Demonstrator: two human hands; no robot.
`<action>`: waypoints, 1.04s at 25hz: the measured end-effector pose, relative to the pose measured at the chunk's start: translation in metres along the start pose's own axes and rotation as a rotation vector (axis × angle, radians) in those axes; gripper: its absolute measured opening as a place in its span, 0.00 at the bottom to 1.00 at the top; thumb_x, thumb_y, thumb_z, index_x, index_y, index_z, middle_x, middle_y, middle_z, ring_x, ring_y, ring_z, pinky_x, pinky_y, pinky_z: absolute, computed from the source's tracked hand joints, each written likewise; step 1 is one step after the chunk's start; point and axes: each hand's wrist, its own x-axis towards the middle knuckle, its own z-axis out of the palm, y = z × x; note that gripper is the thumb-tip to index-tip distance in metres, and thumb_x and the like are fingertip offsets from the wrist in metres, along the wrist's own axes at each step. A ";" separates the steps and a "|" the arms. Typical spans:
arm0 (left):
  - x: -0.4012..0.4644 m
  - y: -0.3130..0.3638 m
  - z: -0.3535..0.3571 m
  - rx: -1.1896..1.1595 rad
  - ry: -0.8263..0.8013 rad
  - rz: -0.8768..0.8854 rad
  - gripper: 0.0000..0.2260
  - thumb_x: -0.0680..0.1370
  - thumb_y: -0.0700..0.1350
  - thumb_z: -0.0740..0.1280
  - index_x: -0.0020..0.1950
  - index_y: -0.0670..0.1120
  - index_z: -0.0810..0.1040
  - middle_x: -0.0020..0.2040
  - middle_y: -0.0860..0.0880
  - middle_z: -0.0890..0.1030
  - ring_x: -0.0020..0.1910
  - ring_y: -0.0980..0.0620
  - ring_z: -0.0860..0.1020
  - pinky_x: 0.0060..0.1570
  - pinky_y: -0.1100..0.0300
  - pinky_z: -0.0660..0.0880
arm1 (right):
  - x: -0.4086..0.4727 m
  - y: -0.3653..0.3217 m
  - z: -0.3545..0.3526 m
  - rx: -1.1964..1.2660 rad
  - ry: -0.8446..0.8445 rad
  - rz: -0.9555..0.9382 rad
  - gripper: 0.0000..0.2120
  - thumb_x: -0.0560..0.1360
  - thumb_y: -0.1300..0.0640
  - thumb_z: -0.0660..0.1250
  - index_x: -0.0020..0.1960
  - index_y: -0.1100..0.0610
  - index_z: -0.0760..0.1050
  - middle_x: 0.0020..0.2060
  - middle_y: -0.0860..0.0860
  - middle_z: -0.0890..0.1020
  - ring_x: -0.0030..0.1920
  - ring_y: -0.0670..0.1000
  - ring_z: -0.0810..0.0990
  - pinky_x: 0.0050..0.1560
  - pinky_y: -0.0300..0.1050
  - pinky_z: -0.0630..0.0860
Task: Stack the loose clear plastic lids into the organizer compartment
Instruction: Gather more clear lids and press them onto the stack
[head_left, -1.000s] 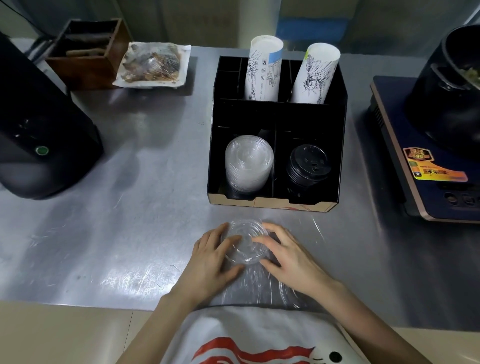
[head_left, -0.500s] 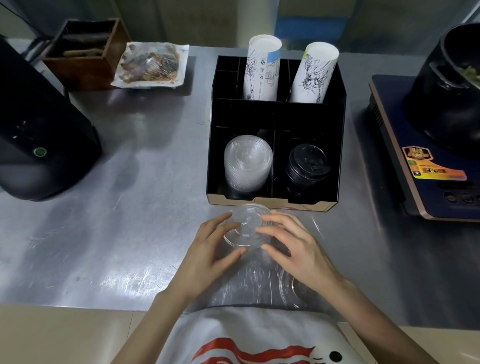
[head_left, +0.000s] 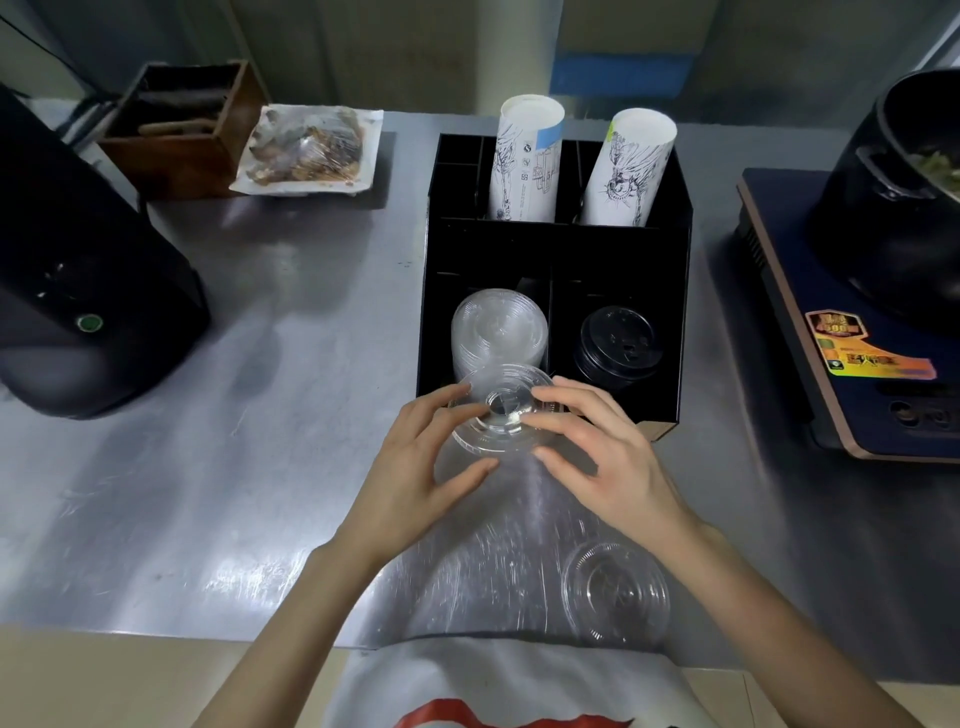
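Note:
A clear plastic lid (head_left: 501, 410) hangs just above the front edge of the black organizer (head_left: 556, 254), held between both hands. My left hand (head_left: 421, 467) grips its left rim and my right hand (head_left: 608, 457) its right rim. Right behind it, a stack of clear lids (head_left: 498, 330) fills the organizer's front left compartment. Another loose clear lid (head_left: 615, 592) lies on the steel counter near its front edge, under my right forearm, beside a crumpled clear plastic sleeve (head_left: 483, 561).
Black lids (head_left: 615, 345) fill the front right compartment, and two paper cup stacks (head_left: 527, 156) stand in the back ones. A black machine (head_left: 78, 291) stands at left, a cooktop (head_left: 852, 353) with a black pot at right, a wooden box (head_left: 179, 124) and wrapped food tray at back.
Both hands have lifted the clear lid off the counter and carried it away from me to the organizer's front edge. A second loose lid has come into sight near the counter's edge.

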 end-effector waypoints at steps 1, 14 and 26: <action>0.004 0.002 -0.002 0.000 0.009 0.001 0.19 0.71 0.54 0.66 0.60 0.52 0.72 0.65 0.52 0.69 0.64 0.55 0.66 0.63 0.63 0.61 | 0.004 0.000 -0.002 -0.006 0.012 -0.002 0.12 0.72 0.60 0.67 0.54 0.59 0.77 0.57 0.55 0.77 0.64 0.54 0.70 0.66 0.40 0.64; 0.032 0.014 -0.018 0.039 0.076 0.054 0.18 0.72 0.46 0.69 0.60 0.49 0.72 0.62 0.54 0.69 0.61 0.56 0.66 0.61 0.64 0.61 | 0.035 -0.003 -0.014 -0.004 0.093 -0.024 0.11 0.72 0.63 0.67 0.53 0.61 0.76 0.56 0.56 0.77 0.64 0.53 0.70 0.66 0.37 0.62; 0.064 0.001 -0.020 0.070 0.056 0.026 0.17 0.72 0.45 0.68 0.60 0.47 0.72 0.64 0.46 0.71 0.63 0.50 0.68 0.63 0.54 0.65 | 0.061 0.009 -0.012 0.002 0.036 0.051 0.13 0.71 0.65 0.67 0.55 0.60 0.74 0.58 0.57 0.75 0.65 0.52 0.67 0.67 0.34 0.59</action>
